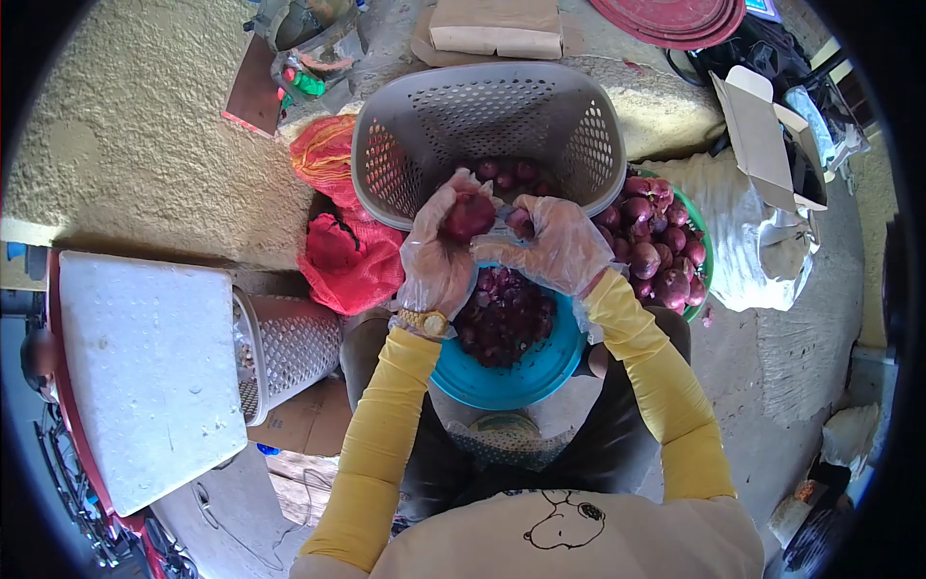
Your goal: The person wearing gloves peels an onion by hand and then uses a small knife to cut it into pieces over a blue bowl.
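Clear plastic gloves cover both of my hands. My left hand (437, 253) is closed around a red onion (470, 218) in front of the grey basket. Close beside it, my right hand (558, 241) has its fingers curled round a smaller red onion (520, 224), partly hidden by the fingers. Both hands hover over the far side of a blue basin (564, 359) that holds dark red onion pieces (503, 323). Several red onions (526, 172) lie at the bottom of the grey perforated basket (487, 82).
To the right, a green basket (707, 253) is heaped with red onions. A red mesh sack (357, 256) lies left of the grey basket. A white foam slab (145, 367) and a pale woven bin (294, 347) stand at the left; an open cardboard box (757, 140) sits at upper right.
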The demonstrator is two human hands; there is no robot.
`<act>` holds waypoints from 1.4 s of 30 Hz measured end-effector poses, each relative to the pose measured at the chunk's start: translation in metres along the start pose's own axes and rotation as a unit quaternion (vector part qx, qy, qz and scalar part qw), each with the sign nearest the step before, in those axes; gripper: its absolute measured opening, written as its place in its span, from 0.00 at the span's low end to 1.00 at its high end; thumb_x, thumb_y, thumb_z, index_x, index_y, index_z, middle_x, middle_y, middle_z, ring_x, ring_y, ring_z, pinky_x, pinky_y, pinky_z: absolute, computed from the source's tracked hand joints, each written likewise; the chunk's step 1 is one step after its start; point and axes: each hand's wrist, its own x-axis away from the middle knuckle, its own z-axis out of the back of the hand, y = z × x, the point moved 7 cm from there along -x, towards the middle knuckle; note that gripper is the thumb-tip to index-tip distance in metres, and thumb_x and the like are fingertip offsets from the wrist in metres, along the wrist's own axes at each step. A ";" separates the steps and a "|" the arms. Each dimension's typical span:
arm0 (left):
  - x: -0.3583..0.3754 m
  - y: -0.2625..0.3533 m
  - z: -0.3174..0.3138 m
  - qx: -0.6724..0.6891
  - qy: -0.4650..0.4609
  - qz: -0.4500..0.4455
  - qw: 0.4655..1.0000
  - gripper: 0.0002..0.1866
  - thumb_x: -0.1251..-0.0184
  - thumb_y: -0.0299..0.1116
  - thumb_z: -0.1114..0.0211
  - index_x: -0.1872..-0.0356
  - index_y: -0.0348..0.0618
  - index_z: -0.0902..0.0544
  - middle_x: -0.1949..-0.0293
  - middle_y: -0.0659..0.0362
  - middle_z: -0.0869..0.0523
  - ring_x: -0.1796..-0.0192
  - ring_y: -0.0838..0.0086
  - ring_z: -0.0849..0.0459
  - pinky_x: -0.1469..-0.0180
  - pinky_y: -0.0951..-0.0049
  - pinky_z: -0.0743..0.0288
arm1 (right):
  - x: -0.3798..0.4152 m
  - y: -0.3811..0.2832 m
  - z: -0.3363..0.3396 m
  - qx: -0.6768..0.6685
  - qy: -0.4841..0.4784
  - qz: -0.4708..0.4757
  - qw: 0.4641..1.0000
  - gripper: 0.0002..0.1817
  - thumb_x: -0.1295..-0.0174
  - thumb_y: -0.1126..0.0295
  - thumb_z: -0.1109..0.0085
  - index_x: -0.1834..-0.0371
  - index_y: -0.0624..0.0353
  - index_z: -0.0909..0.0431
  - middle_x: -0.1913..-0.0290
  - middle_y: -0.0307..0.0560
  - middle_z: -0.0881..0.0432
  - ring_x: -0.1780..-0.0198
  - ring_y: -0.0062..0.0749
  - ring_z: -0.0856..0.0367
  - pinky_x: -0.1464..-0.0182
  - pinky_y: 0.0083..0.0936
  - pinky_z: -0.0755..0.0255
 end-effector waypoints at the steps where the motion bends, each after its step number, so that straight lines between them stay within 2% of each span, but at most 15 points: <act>1: 0.000 -0.002 -0.002 -0.005 -0.027 0.000 1.000 0.22 0.19 0.41 0.42 0.37 0.32 0.20 0.41 0.43 0.16 0.37 0.55 0.18 0.32 0.53 0.23 | 0.000 0.001 0.000 -0.022 -0.009 -0.019 1.000 0.40 0.51 0.32 0.24 0.57 0.63 0.15 0.69 0.55 0.15 0.65 0.51 0.14 0.59 0.38 0.22; 5: 0.000 -0.006 -0.009 -0.028 -0.066 0.014 0.997 0.23 0.19 0.43 0.42 0.36 0.34 0.21 0.38 0.42 0.18 0.37 0.54 0.18 0.33 0.52 0.22 | -0.001 0.008 0.000 -0.016 0.030 -0.004 0.999 0.40 0.52 0.35 0.21 0.54 0.64 0.15 0.67 0.56 0.14 0.63 0.50 0.14 0.57 0.37 0.21; 7: 0.002 -0.013 -0.013 0.087 -0.086 0.093 0.988 0.25 0.18 0.44 0.42 0.34 0.34 0.23 0.37 0.42 0.19 0.35 0.54 0.20 0.34 0.50 0.21 | -0.002 0.008 0.004 -0.021 0.031 0.001 0.999 0.40 0.52 0.36 0.21 0.53 0.64 0.16 0.66 0.56 0.14 0.62 0.50 0.13 0.57 0.37 0.21; 8: 0.003 -0.015 -0.014 0.087 -0.086 0.094 0.988 0.25 0.18 0.44 0.42 0.34 0.34 0.23 0.37 0.42 0.19 0.35 0.54 0.20 0.34 0.50 0.21 | -0.001 0.009 0.006 -0.021 0.031 0.000 0.999 0.40 0.52 0.36 0.21 0.53 0.64 0.16 0.66 0.56 0.14 0.62 0.50 0.13 0.57 0.37 0.21; 10: 0.005 -0.009 -0.014 0.052 -0.008 0.035 0.998 0.26 0.18 0.46 0.44 0.33 0.34 0.24 0.35 0.43 0.20 0.34 0.53 0.20 0.35 0.48 0.20 | -0.001 0.011 0.009 -0.014 0.030 -0.001 0.999 0.38 0.50 0.37 0.21 0.53 0.64 0.16 0.65 0.56 0.13 0.62 0.50 0.13 0.56 0.38 0.21; 14: 0.006 -0.003 -0.022 0.024 -0.022 0.036 0.999 0.23 0.16 0.46 0.45 0.37 0.35 0.23 0.41 0.45 0.17 0.36 0.55 0.19 0.35 0.51 0.21 | -0.002 0.009 0.014 -0.018 0.027 -0.028 0.999 0.39 0.49 0.37 0.22 0.52 0.65 0.15 0.64 0.56 0.13 0.61 0.50 0.13 0.55 0.38 0.21; 17: 0.001 -0.006 -0.010 0.073 -0.020 0.038 0.996 0.24 0.16 0.47 0.46 0.38 0.35 0.23 0.42 0.45 0.16 0.36 0.54 0.18 0.35 0.50 0.21 | -0.001 0.013 0.008 0.019 0.017 -0.057 0.998 0.40 0.49 0.37 0.22 0.48 0.64 0.16 0.64 0.56 0.13 0.61 0.51 0.13 0.55 0.39 0.21; 19: 0.001 -0.009 -0.012 0.079 -0.029 0.074 0.994 0.25 0.14 0.45 0.51 0.32 0.33 0.26 0.36 0.44 0.20 0.33 0.52 0.21 0.34 0.50 0.21 | 0.000 0.004 0.005 -0.043 0.036 0.025 0.998 0.43 0.50 0.34 0.24 0.43 0.60 0.16 0.64 0.55 0.13 0.62 0.52 0.14 0.55 0.40 0.21; 20: 0.002 -0.011 -0.012 0.079 -0.029 0.073 0.994 0.25 0.14 0.45 0.51 0.32 0.33 0.26 0.36 0.44 0.20 0.33 0.52 0.21 0.34 0.50 0.21 | 0.000 0.002 0.004 -0.043 0.036 0.026 0.998 0.43 0.50 0.34 0.24 0.43 0.60 0.16 0.64 0.55 0.13 0.62 0.52 0.14 0.55 0.40 0.21; 22: 0.008 -0.012 -0.011 0.051 0.022 0.037 0.998 0.29 0.13 0.53 0.54 0.36 0.34 0.24 0.42 0.45 0.16 0.38 0.54 0.18 0.38 0.53 0.18 | 0.001 -0.002 0.000 -0.016 0.017 0.021 1.000 0.44 0.50 0.31 0.26 0.41 0.57 0.16 0.64 0.54 0.13 0.62 0.52 0.14 0.56 0.40 0.21; 25: 0.004 -0.010 -0.004 -0.026 0.005 -0.014 1.000 0.30 0.14 0.57 0.57 0.40 0.36 0.23 0.47 0.46 0.15 0.43 0.56 0.16 0.42 0.56 0.17 | 0.001 -0.002 -0.004 0.004 0.033 0.033 0.999 0.44 0.50 0.29 0.28 0.42 0.55 0.16 0.65 0.52 0.13 0.62 0.51 0.13 0.56 0.40 0.21; 28: 0.002 -0.006 -0.005 -0.075 -0.010 -0.047 0.996 0.29 0.14 0.57 0.56 0.43 0.37 0.22 0.49 0.47 0.15 0.48 0.58 0.15 0.47 0.59 0.16 | 0.000 0.000 -0.004 0.017 0.005 -0.008 1.000 0.43 0.50 0.29 0.27 0.44 0.56 0.15 0.66 0.52 0.13 0.62 0.51 0.13 0.57 0.40 0.21; 31: 0.002 -0.007 -0.011 -0.089 -0.041 -0.054 0.994 0.30 0.14 0.57 0.55 0.41 0.37 0.23 0.49 0.48 0.15 0.49 0.59 0.14 0.48 0.62 0.17 | 0.000 0.001 -0.004 0.011 0.026 -0.008 1.000 0.42 0.50 0.29 0.27 0.48 0.57 0.14 0.66 0.53 0.14 0.63 0.51 0.14 0.57 0.40 0.21; 38: 0.003 -0.007 -0.017 -0.086 -0.040 -0.055 0.994 0.30 0.15 0.57 0.54 0.40 0.38 0.22 0.47 0.48 0.15 0.47 0.58 0.15 0.44 0.60 0.18 | 0.000 0.000 0.000 -0.004 0.006 -0.042 0.999 0.41 0.48 0.31 0.27 0.48 0.59 0.14 0.66 0.56 0.14 0.63 0.52 0.14 0.58 0.40 0.22; 42: 0.003 -0.005 -0.018 -0.091 -0.049 -0.076 0.992 0.29 0.15 0.57 0.54 0.41 0.38 0.22 0.47 0.49 0.16 0.44 0.59 0.17 0.38 0.57 0.21 | 0.000 -0.001 -0.004 -0.031 -0.014 -0.039 0.999 0.40 0.43 0.33 0.30 0.46 0.63 0.15 0.66 0.59 0.13 0.62 0.55 0.13 0.57 0.41 0.22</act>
